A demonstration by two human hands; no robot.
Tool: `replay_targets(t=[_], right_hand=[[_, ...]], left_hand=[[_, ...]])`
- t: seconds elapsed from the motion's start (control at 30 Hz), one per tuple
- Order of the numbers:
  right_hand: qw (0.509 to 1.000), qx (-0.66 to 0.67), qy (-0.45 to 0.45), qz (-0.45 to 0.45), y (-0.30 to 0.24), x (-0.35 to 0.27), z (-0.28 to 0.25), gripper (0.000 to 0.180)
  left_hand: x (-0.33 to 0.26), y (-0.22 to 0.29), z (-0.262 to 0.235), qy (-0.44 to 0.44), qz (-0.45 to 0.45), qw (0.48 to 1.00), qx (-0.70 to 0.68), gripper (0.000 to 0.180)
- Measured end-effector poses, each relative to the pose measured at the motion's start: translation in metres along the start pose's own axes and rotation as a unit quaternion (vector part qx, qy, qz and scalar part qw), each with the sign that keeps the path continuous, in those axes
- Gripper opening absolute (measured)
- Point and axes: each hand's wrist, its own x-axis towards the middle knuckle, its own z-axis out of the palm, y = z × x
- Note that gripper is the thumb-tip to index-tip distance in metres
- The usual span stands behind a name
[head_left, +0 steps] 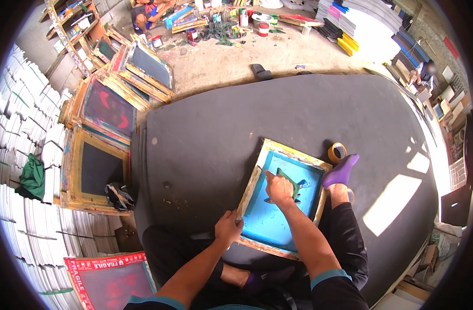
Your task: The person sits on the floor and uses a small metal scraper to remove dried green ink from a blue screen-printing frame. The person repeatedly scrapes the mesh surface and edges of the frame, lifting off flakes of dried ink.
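Observation:
A wooden-framed printing screen [322,211] with blue mesh lies tilted before me on a dark mat, between my legs. My left hand [229,227] grips the frame at its lower left side, thumb over the wood. Over the upper middle of the mesh, my right hand [280,189] is closed on a green rag [287,175] that juts out past the fingers. The index finger points toward the upper left of the frame. Darker marks show on the mesh around this hand, and its underside is hidden.
The dark mat [210,119] spreads around me. A roll of yellow tape [337,152] stands by my purple-socked foot [341,171]. More framed screens [110,106] lean at the left, beside stacked white sheets [24,139]. Paint cans [263,29] and people are farther off.

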Motion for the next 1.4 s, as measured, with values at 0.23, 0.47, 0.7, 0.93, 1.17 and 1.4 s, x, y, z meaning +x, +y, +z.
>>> replay_targets(t=[0.23,0.47,0.7,0.93,1.17,1.4], right_hand=[[0.996,-0.076,-0.038,-0.042,-0.010,0.007,-0.010,0.042],[0.994,0.025,-0.107,0.005,-0.009,0.007,-0.015,0.043],[0.996,-0.068,0.003,-0.061,0.006,0.012,-0.003,0.044],[0.996,-0.063,0.026,-0.056,0.001,0.006,-0.001,0.038],[0.998,-0.060,-0.028,-0.011,-0.001,0.003,-0.002,0.047],[0.994,-0.089,-0.056,-0.006,-0.014,0.007,-0.011,0.047]], left_hand=[[-0.002,-0.006,0.003,0.006,0.020,1.000,0.008,0.050],[-0.002,-0.009,0.006,0.022,0.033,0.999,0.024,0.050],[0.003,-0.005,0.004,0.016,0.016,1.000,0.017,0.048],[-0.001,-0.005,0.002,0.001,0.008,1.000,0.009,0.046],[-0.001,-0.003,0.001,0.017,0.019,1.000,-0.010,0.046],[0.000,-0.004,0.001,0.003,0.017,1.000,0.001,0.051]])
